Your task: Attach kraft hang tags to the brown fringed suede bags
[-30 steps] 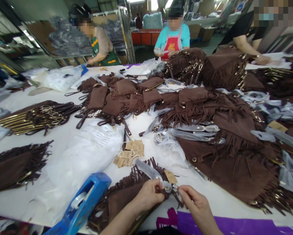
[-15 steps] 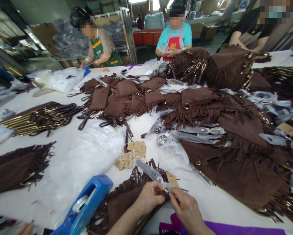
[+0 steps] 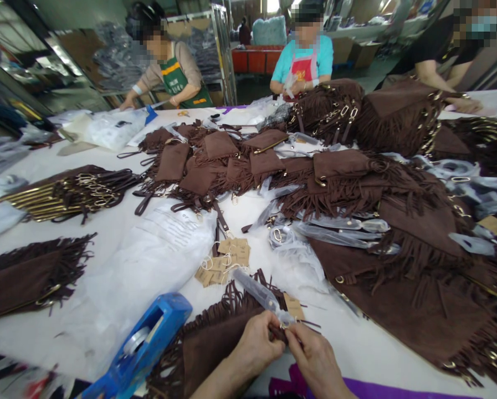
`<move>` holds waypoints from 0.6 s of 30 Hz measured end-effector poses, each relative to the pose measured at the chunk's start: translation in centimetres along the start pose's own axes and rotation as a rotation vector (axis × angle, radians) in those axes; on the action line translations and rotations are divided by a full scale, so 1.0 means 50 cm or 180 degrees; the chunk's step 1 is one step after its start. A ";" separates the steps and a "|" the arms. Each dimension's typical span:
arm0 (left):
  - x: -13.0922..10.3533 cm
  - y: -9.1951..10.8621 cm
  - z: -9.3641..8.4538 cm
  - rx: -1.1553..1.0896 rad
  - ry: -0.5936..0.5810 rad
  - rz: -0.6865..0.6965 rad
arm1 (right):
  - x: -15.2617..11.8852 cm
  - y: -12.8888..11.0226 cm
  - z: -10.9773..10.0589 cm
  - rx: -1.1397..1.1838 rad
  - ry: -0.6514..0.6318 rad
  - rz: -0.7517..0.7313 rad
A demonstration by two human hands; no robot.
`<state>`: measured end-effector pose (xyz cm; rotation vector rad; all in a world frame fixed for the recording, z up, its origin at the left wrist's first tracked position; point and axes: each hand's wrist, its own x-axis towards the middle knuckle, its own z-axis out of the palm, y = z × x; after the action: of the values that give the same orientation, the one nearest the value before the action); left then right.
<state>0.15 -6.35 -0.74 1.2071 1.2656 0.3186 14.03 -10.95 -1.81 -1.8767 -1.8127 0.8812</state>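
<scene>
A brown fringed bag (image 3: 215,349) lies on the table in front of me, its fringe pointing away. My left hand (image 3: 259,341) is closed around a dark brown tab at the bag's right corner. Against it, my right hand (image 3: 314,352) pinches a small metal clasp (image 3: 282,327), partly hidden by the fingertips. From there a plastic-wrapped strap (image 3: 256,291) runs up over the fringe. A tan paper tag (image 3: 293,306) lies just beyond the right fingers. Left of the bag is a blue tape dispenser (image 3: 148,338).
Tan tags with strings (image 3: 227,260) lie ahead, beside a clear plastic bag (image 3: 160,238). Piled brown bags (image 3: 215,147) fill the middle; larger ones (image 3: 381,282) spread on the right. Stacked zippered pouches (image 3: 65,194) lie left. Co-workers (image 3: 304,61) stand across the table.
My hands stay together at the clasp, with the fingers shifted slightly and the brown tab showing more. Across the table, the co-worker at left reaches further left; the view has tilted slightly.
</scene>
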 end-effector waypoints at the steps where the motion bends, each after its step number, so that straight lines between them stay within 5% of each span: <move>1: -0.001 0.001 0.000 -0.0073 -0.0022 -0.0031 | -0.001 0.001 0.002 0.0157 -0.0065 0.0154; 10: -0.003 -0.004 0.015 -0.0862 0.0000 -0.0623 | -0.023 0.035 0.017 0.1604 -0.0578 0.1081; 18: -0.005 -0.002 0.028 0.0022 0.0185 -0.0324 | -0.031 0.031 0.022 0.2259 -0.0488 0.1349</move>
<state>1.21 -7.29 -0.92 1.1420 1.3743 0.2767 14.51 -12.79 -3.36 -1.7407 -0.9538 1.5940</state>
